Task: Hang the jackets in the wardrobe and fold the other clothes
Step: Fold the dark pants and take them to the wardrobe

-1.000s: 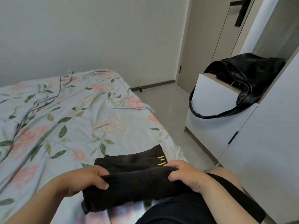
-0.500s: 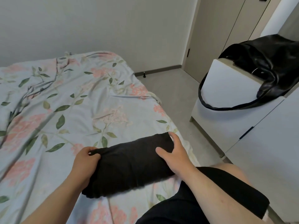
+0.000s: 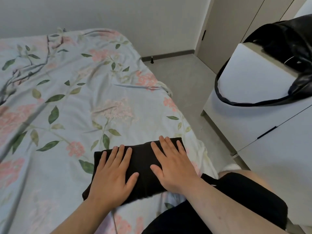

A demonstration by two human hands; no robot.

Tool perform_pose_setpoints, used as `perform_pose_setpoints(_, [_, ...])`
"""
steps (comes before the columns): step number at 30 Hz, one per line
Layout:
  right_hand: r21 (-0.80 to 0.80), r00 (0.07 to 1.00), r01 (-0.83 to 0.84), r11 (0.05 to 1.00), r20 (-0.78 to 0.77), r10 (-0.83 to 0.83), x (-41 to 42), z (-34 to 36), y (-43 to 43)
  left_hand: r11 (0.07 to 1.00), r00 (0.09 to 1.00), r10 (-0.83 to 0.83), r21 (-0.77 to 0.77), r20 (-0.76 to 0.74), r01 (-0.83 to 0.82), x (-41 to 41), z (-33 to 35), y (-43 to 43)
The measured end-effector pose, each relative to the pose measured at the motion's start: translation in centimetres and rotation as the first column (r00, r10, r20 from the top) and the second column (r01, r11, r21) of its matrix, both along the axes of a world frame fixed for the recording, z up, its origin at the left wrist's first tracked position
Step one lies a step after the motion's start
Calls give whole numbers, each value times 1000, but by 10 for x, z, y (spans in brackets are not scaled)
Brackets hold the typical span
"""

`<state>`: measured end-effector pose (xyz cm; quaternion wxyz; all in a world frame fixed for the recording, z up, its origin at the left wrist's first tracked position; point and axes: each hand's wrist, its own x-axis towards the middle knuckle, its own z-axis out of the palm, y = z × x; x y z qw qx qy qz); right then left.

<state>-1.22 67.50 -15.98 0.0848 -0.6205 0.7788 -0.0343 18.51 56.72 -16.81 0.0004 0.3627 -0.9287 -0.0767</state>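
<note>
A folded black garment (image 3: 143, 166) lies on the floral bedsheet (image 3: 67, 107) near the bed's right edge. My left hand (image 3: 113, 173) lies flat on its left half, fingers straight and spread. My right hand (image 3: 172, 162) presses flat on its right half, fingers straight too. The garment forms a compact dark rectangle under both palms. No jacket is in view.
A white cabinet (image 3: 253, 115) stands to the right with a black leather bag (image 3: 287, 53) on top, its strap hanging down the front. Grey floor (image 3: 185, 85) runs between bed and cabinet. Beige wardrobe doors (image 3: 228, 22) are at the far right. My knee (image 3: 253, 179) sits by the bed edge.
Both hands gripped the garment's fold, laid it over onto the bed, then let go and flattened on top of it. The yellow mark on the cloth is now hidden.
</note>
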Motion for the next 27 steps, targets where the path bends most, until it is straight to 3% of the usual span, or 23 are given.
perform_pose_setpoints(12, [87,999,24,996,36,-27,-10,-26,-22,1000,999,4,27,32,-5,-14,-27,-14])
perform_pose_setpoints(22, [-25,987,96,995,131,-92,-13,-26,-19,996,994,77,61,-82,-72,-9,-16,-10])
perform_pose_setpoints(25, [-53,934,276,960,252,-254,-11,-19,-8,982,963,185,74,-194,-173,0,-8,-3])
perform_pose_setpoints(27, [21,789,489,872,417,-452,-16,-11,1,944,918,329,93,-220,-316,10,-5,0])
